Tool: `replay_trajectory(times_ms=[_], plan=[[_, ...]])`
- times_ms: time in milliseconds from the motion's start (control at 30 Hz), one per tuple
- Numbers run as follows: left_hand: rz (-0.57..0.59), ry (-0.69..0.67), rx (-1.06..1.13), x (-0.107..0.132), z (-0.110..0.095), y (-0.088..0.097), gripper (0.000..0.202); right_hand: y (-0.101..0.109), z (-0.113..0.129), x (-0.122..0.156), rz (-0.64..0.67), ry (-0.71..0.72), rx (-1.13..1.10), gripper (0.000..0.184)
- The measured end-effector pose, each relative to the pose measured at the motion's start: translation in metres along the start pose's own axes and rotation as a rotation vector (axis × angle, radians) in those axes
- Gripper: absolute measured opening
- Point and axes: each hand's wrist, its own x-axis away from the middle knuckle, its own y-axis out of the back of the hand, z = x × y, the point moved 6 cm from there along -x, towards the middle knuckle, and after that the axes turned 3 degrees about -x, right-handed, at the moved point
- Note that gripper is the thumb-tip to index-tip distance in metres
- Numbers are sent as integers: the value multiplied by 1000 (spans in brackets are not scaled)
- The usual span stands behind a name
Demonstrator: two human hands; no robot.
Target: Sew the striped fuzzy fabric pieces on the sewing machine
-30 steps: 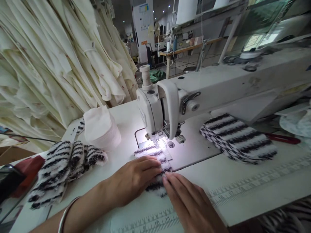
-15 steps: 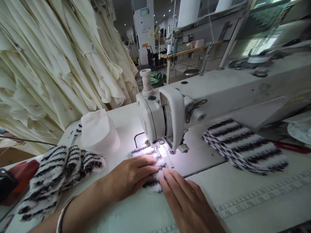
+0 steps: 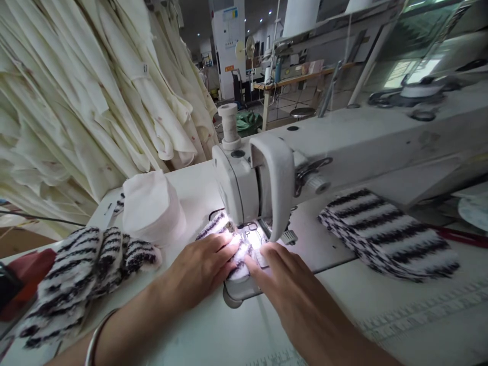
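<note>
A fuzzy black-and-white striped fabric piece (image 3: 239, 269) lies under the head of a white sewing machine (image 3: 244, 188), lit by its lamp. My left hand (image 3: 202, 262) rests flat on this piece, fingers stretched toward the needle area. The presser foot and needle are mostly lost in the glare. My right hand (image 3: 282, 274) is at the piece's right edge, its thumb touching the fabric and its index finger apart from the thumb near the metal plate. Its other fingers are partly hidden. Part of the striped piece shows beyond my left fingers.
Left of the machine stand a stack of pale pink fabric pieces (image 3: 152, 203) and striped fuzzy pieces (image 3: 64, 284). A striped stack (image 3: 389, 234) lies right, near a red tool (image 3: 461, 235). A ruler strip (image 3: 419, 310) runs along the table. Cream garments (image 3: 114, 91) hang at the left.
The striped piece has moved farther under the machine head, away from me. My right hand has shifted forward and its fingers have curled more. The rounded plate end at the front is now uncovered.
</note>
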Motion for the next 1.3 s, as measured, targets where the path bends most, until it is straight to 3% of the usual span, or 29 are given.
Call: replay_trajectory(times_ms=[200, 333, 433, 533, 700, 833, 933, 1067, 1133, 1233, 1300], plan=[[-54, 95, -218, 0, -10, -1, 22, 6, -12, -10, 12, 28, -20, 47], [4, 119, -291, -2, -17, -3, 12, 6, -16, -10, 42, 38, -7, 48], [32, 79, -334, -8, -20, 0, 7, 1, -4, -2, -14, 79, 80, 45], [44, -32, -278, -16, -17, 5, 9, -3, 19, 9, -141, 89, 175, 47], [147, -166, 56, -15, 2, 6, 16, -16, 34, 15, -57, -62, 179, 48], [129, -151, 122, -10, 10, 8, 22, -12, 30, 21, -102, -45, 153, 50], [112, -114, 96, -8, 7, 7, 17, -13, 24, 22, -68, -20, 128, 50], [121, -44, 22, -4, 2, 3, 16, -9, 10, 18, -147, -22, 119, 55], [117, -18, -9, -2, 0, 2, 17, -10, 2, 14, -109, -1, 84, 55], [105, 13, -21, -1, -3, 3, 17, -15, -5, 10, 47, 68, 33, 49], [115, 20, -8, -2, -3, 4, 18, -15, -2, 10, 59, 105, 63, 50]])
